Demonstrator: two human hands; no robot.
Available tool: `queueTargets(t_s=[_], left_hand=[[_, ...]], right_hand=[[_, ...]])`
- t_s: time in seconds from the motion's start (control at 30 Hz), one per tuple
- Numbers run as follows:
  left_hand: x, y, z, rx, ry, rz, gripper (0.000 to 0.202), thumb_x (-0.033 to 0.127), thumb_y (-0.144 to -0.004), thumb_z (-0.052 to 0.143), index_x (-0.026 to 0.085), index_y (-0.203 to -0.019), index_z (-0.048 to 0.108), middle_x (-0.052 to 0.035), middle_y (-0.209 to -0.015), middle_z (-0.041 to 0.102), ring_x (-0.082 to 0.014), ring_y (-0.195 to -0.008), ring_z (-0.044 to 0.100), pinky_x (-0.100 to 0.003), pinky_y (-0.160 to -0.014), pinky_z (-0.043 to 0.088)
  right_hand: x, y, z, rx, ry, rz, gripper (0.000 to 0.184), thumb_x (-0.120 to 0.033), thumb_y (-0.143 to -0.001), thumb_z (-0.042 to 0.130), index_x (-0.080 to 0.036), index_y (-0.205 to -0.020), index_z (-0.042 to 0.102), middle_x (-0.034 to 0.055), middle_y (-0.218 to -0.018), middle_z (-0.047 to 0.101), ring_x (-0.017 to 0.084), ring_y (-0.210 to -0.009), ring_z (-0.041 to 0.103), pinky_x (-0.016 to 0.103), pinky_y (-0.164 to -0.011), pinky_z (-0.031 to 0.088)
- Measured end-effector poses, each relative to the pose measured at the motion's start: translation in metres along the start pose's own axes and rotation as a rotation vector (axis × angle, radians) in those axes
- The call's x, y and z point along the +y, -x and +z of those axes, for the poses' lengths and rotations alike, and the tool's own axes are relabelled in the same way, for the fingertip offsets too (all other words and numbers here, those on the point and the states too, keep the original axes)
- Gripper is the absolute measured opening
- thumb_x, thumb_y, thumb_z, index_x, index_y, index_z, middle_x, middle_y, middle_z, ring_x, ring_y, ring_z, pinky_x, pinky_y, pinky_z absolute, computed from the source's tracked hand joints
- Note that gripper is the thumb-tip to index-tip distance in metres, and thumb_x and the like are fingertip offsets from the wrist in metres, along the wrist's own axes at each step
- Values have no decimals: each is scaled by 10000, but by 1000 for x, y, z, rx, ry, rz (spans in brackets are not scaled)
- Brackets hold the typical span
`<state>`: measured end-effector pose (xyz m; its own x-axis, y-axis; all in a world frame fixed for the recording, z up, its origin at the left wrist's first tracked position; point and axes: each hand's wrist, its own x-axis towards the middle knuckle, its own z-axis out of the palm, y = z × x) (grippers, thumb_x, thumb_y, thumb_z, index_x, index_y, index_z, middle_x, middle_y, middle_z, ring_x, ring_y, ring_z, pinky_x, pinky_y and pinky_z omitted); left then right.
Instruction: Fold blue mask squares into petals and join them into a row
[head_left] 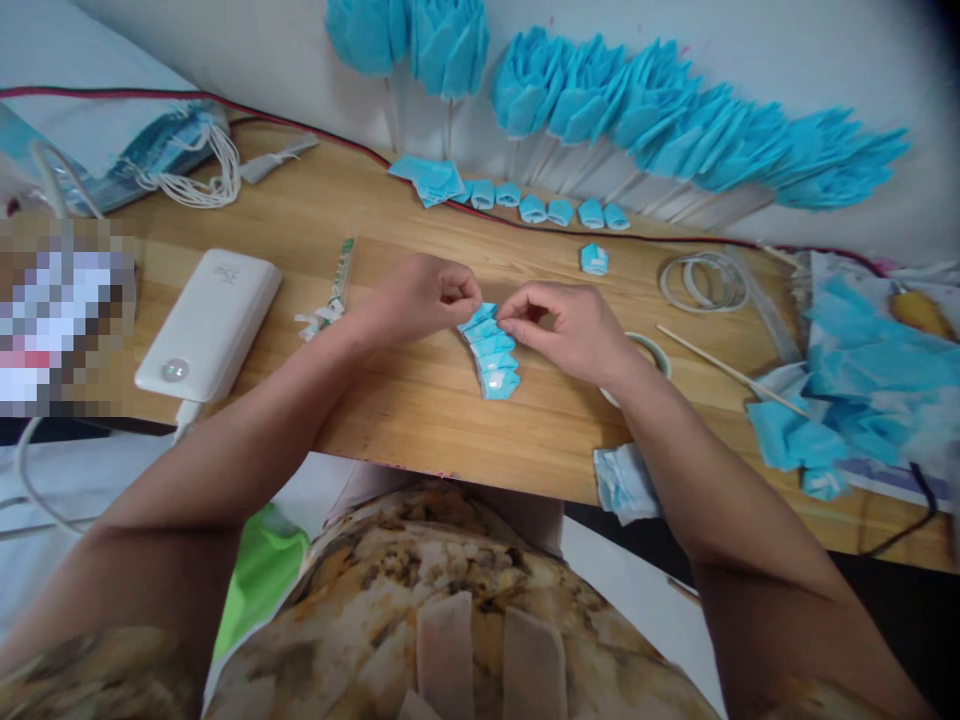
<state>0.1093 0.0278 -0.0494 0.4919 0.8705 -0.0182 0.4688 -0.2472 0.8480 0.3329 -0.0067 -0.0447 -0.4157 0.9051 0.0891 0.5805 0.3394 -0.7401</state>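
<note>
A short curved row of folded blue fabric petals (pixel 493 352) lies on the wooden table in front of me, its petals overlapping, with small shiny patches on the nearest ones. My left hand (pixel 433 292) is closed in a pinch at the top left corner of the row. From the other side, my right hand (pixel 564 322) pinches the upper right edge between thumb and forefinger. What lies right between the fingertips is mostly hidden. A roll of tape (pixel 651 352) sits partly behind my right wrist.
Several blue fabric flowers on sticks (pixel 585 90) lean against the wall. Before them are small folded blue pieces (pixel 532 208) and a cable (pixel 645 238). A white power bank (pixel 210 325) lies left; a thin stick (pixel 731 370) and blue scraps (pixel 870 350) lie right.
</note>
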Motion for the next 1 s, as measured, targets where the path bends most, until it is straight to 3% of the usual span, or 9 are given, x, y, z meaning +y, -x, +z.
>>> queueTargets(t_s=[0.23, 0.5, 0.6, 0.73, 0.87, 1.0], left_hand=[[0, 0, 0, -29, 82, -24, 108, 244, -789, 631, 167, -750, 696, 28, -630, 588, -94, -592, 451, -247, -584, 317], [0, 0, 1, -90, 282, -64, 95, 271, -819, 646, 184, -798, 677, -2, -701, 676, -134, -671, 623, -238, -650, 456], [-3, -1, 1, -144, 367, -25, 157, 332, -841, 671, 186, -896, 661, -6, -738, 695, -137, -694, 649, -241, -673, 493], [-5, -3, 0, -207, 389, 10, 371, 294, -752, 759, 195, -1085, 629, 28, -726, 670, -125, -680, 627, -224, -652, 457], [-3, -4, 0, -165, 336, 16, 459, 253, -705, 777, 207, -1141, 645, 53, -679, 597, -126, -643, 585, -229, -612, 406], [-2, -3, 3, -133, 302, 28, 488, 225, -731, 750, 220, -1207, 644, 51, -681, 563, -124, -632, 557, -234, -600, 394]], right_hand=[[1, 0, 1, 4, 2, 13, 71, -263, -861, 690, -208, -846, 732, 21, -823, 742, 150, -716, 596, 316, -700, 441], [-2, -1, 0, 6, 10, 13, 65, -259, -851, 681, -216, -829, 725, 16, -816, 746, 151, -711, 597, 315, -695, 436], [-1, -1, 0, 19, 13, 19, 68, -269, -846, 676, -220, -821, 716, 11, -808, 742, 151, -707, 594, 313, -693, 438], [0, 0, 1, 46, 0, 35, 68, -273, -844, 666, -216, -829, 699, 10, -798, 730, 147, -699, 588, 307, -689, 444], [1, 0, 1, 47, -41, 41, 75, -287, -866, 664, -218, -889, 679, 13, -821, 723, 145, -713, 602, 304, -694, 461], [4, 0, 1, 74, -126, 57, 193, -378, -915, 627, -227, -1032, 652, 28, -919, 727, 158, -777, 636, 302, -688, 484]])
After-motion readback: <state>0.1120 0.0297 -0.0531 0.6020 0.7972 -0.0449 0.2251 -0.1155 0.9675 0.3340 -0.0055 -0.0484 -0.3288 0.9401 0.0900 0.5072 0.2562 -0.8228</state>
